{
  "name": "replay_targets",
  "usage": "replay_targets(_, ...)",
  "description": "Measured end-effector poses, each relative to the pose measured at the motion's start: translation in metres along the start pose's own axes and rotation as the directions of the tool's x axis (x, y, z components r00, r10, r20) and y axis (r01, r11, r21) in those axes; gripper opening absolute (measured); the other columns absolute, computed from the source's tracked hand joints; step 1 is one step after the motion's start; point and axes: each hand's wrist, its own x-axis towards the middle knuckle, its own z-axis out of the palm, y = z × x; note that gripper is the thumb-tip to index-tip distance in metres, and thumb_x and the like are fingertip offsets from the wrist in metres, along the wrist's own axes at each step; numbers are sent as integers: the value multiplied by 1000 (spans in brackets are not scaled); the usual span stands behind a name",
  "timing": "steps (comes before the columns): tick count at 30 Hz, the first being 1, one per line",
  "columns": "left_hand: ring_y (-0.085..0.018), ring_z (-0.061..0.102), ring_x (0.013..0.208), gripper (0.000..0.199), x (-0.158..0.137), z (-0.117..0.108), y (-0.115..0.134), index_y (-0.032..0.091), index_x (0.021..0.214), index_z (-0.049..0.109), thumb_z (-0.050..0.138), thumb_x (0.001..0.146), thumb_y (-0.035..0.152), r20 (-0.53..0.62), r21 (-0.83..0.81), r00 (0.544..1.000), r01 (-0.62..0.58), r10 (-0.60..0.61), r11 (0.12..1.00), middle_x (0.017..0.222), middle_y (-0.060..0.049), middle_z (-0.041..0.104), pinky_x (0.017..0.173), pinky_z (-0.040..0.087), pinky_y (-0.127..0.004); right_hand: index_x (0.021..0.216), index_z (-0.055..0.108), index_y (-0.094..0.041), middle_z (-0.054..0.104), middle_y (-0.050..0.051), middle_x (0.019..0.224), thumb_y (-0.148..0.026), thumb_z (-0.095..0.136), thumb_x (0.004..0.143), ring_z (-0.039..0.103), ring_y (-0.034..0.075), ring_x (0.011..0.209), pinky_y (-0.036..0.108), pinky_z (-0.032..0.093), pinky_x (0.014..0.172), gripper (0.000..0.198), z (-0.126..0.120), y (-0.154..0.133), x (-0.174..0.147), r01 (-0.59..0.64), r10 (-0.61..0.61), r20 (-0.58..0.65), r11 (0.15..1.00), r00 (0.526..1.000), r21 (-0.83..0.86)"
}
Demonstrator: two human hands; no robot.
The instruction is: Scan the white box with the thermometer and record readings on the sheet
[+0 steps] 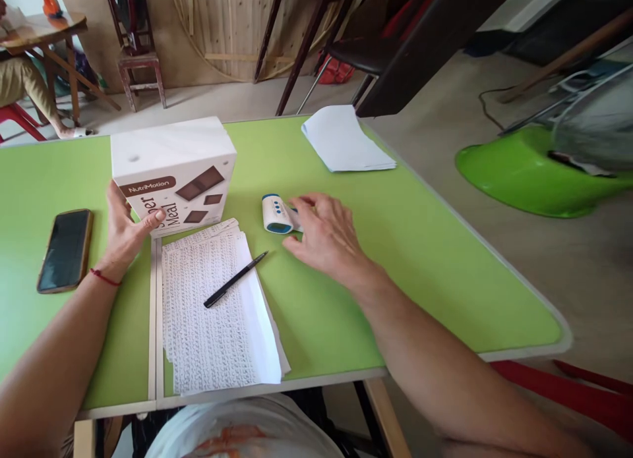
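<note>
I have the left hand [124, 232] clasping the NutriMotion box [174, 171]; the infrared thermometer [277, 214] juts from under the right hand [329, 237], closure unclear.

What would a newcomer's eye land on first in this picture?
Most likely the white NutriMotion box held by the left hand, standing out against the bright green table. Next, perhaps, the white-and-blue device at the right hand, then the handwritten sheets between the arms, with a black pen lying on top.

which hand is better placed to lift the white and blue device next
Probably the right hand: it is right at the device, while the left hand holds the white box, farther away.
</note>
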Motion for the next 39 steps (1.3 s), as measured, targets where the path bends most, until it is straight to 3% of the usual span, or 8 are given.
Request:
replay_targets(6, -31, 62, 98, 66, 4, 6, -4, 17, 112, 54, 83, 62, 50, 65, -126, 995, 89, -81, 988, 109, -10, 63, 86, 51, -47, 118, 56, -9, 63, 18, 98, -24, 51, 79, 57, 31, 92, 43, 44, 78, 41, 2, 15, 9, -67, 74, 253, 997, 965, -39)
replay_targets(10, -28, 63, 93, 59, 1, 5, 5, 17, 108, 57, 83, 63, 44, -108, -92, 993, 38, -48, 995, 103, -7, 65, 83, 53, -43, 105, 57, -14, 63, 15, 97, -25, 60, 69, 58, 27, 83, 38, 47, 65, 38, 0, 10, 9, -219, 200, 93, 932, 975, 288)
replay_targets(12, -26, 64, 93, 50, -3, 6, 11, 16, 107, 60, 80, 69, 43, -122, -130, 992, 17, -33, 991, 100, -7, 66, 83, 54, -39, 100, 54, -18, 63, 10, 90, -29, 63, 66, 58, 23, 75, 37, 48, 60, 37, -7, 0, 7, -189, 291, -68, 765, 954, 616)
replay_targets(14, -26, 64, 94, 43, -10, 11, 17, 17, 106, 62, 75, 75, 43, -67, -224, 996, 37, -54, 974, 102, -7, 66, 81, 56, -37, 90, 51, -22, 59, 2, 75, -31, 62, 66, 55, 18, 61, 35, 48, 56, 29, -19, -15, 2, -27, 330, -160, 498, 930, 867)
replay_targets(18, -28, 67, 87, 39, -27, 24, 21, 17, 106, 61, 70, 80, 43, 131, -318, 972, 226, -193, 921, 100, -10, 67, 69, 60, -38, 87, 52, -24, 53, -3, 65, -29, 60, 68, 49, 12, 50, 29, 43, 45, 21, -50, -51, -14, 1, 109, 5, -53, 994, 999)
replay_targets(21, -28, 67, 87, 36, -34, 31, 22, 15, 103, 62, 70, 80, 42, 165, -244, 963, 251, -215, 937, 97, -11, 67, 64, 60, -36, 92, 56, -24, 52, -4, 65, -25, 63, 71, 47, 10, 50, 25, 40, 44, 22, -62, -70, -23, -159, -100, 137, -261, 986, 952)
replay_targets(30, -24, 65, 78, 49, -31, 35, 38, 15, 104, 58, 78, 70, 44, 163, -224, 944, 317, -286, 921, 96, -11, 66, 57, 56, -33, 87, 54, -21, 48, -5, 63, -33, 61, 78, 47, 8, 51, 25, 39, 49, 17, -44, -103, -26, -290, -136, 257, -382, 957, 878)
replay_targets(39, -23, 64, 77, 47, -32, 34, 38, 16, 104, 57, 78, 71, 41, 182, -220, 956, 266, -229, 939, 94, -10, 66, 58, 54, -32, 98, 52, -23, 53, -5, 66, -34, 64, 76, 49, 9, 54, 28, 41, 52, 27, -32, -108, -30, -278, -109, 256, -332, 961, 901)
